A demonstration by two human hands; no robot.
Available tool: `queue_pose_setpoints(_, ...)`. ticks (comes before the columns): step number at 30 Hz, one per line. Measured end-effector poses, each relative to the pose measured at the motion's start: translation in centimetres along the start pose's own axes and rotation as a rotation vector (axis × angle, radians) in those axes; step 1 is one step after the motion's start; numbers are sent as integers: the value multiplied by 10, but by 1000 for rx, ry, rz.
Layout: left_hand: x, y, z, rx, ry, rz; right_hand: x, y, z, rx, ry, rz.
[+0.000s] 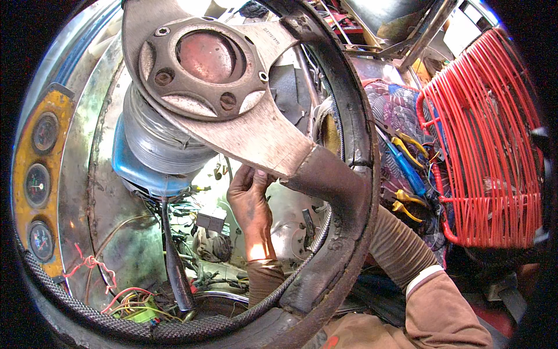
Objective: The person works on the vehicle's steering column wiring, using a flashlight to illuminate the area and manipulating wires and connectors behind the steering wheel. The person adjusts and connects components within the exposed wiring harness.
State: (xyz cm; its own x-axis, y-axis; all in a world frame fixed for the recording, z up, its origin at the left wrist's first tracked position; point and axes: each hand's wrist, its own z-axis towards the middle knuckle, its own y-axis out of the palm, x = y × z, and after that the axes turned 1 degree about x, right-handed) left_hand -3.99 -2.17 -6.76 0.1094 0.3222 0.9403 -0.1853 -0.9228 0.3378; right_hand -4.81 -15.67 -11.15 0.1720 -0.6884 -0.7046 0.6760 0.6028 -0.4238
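Note:
A large steering wheel (354, 192) with a dark wrapped rim and a metal hub fills much of the view. Beneath its lower right spoke, my left hand (251, 203) is raised with thumb and fingers pinched together; what they hold, if anything, is hidden. A thin dark wire hangs close by those fingers. My right forearm in a brown sleeve (401, 244) reaches in from the right and passes behind the rim, which hides my right hand. Below and left of my left hand, a small grey box-shaped connector (211, 220) sits among loose wires.
A blue steering column cover (131, 160) carries a dark lever (177, 273). At left stands a yellow gauge panel (28, 200). Loose coloured wires (136, 302) lie low left. On the right, a red corded seat back (482, 145) stands beside yellow-handled pliers (410, 148) and a blue-handled tool (407, 168).

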Motion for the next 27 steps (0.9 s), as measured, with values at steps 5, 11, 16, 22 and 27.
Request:
queue_pose_setpoints(5,-1,-1,0,-13,-13,-12,1,-6,1,-59,8,110)
queue_pose_setpoints(11,-5,-3,0,-5,-8,-24,6,5,1,11,-92,-33)
queue_pose_setpoints(16,-5,-4,-2,-1,-19,-40,4,1,1,-9,-87,-29)
queue_pose_setpoints(22,-2,-4,-1,9,-49,-10,-2,-4,5,-25,-86,-19)
queue_pose_setpoints(27,0,-1,-1,19,-40,7,-3,-8,4,-35,-66,-15)
